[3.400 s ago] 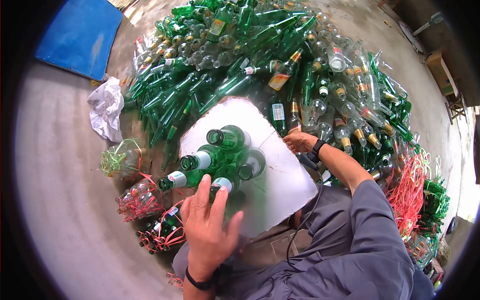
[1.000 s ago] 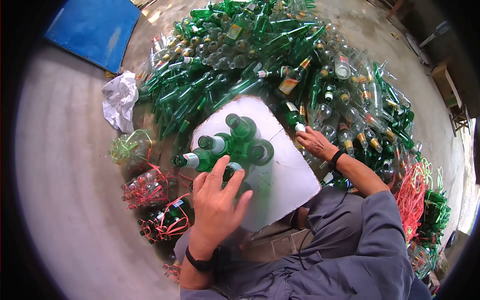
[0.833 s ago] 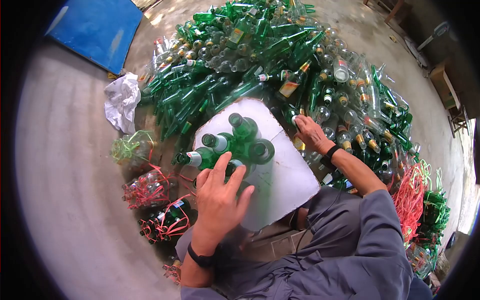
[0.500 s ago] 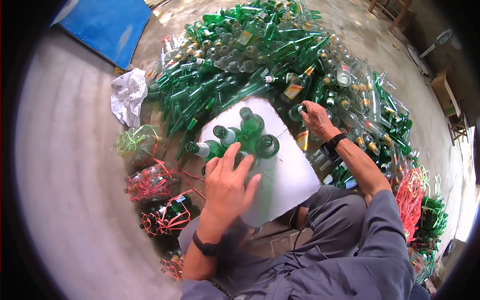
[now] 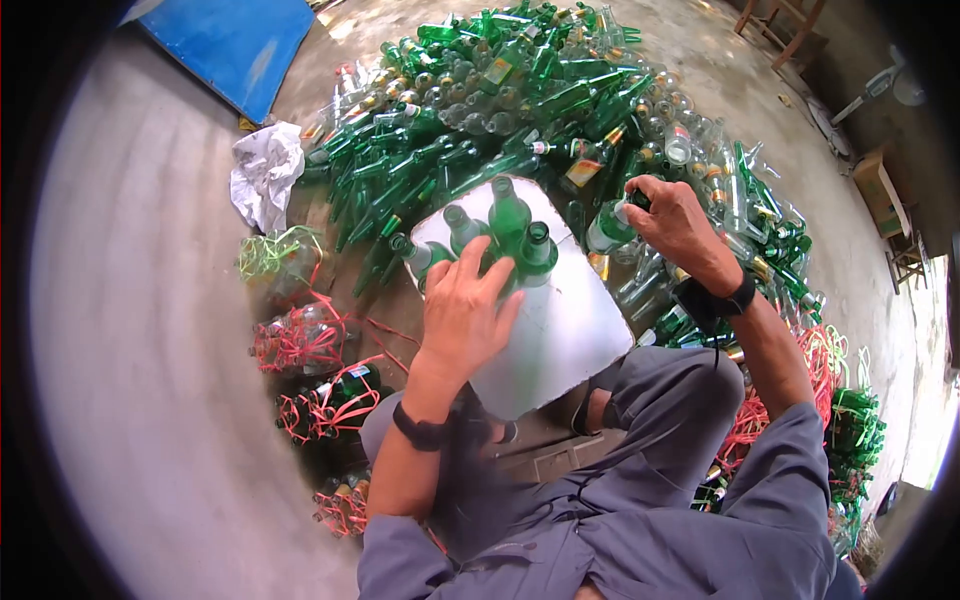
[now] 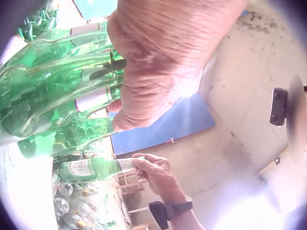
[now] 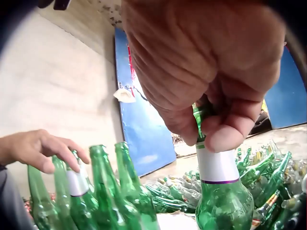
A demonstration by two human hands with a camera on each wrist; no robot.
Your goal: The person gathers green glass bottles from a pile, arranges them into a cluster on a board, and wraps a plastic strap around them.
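Note:
Several green bottles (image 5: pixel 509 213) stand close together on a white board (image 5: pixel 575 335) in the head view. My left hand (image 5: pixel 463 318) is spread over the near side of the group; in the right wrist view its fingers (image 7: pixel 61 146) lie against the bottle tops. To the right of the board, my right hand (image 5: pixel 682 232) grips another green bottle (image 5: pixel 606 230) by the neck, tilted. Its white neck label (image 7: pixel 217 165) shows below the fingers in the right wrist view, and a body label (image 6: pixel 80 167) in the left wrist view.
A large pile of green and clear bottles (image 5: pixel 470 105) lies beyond the board. Bundles tied with red ribbon (image 5: pixel 305 338) sit at left, near crumpled white material (image 5: pixel 265 175) and a blue panel (image 5: pixel 238 50). More red ribbon (image 5: pixel 745 425) lies at right.
My right hand has drawn a green bottle up out of the pile by its neck and moved it up and toward me. My left hand has stayed at the standing bottles. The head view has shifted.

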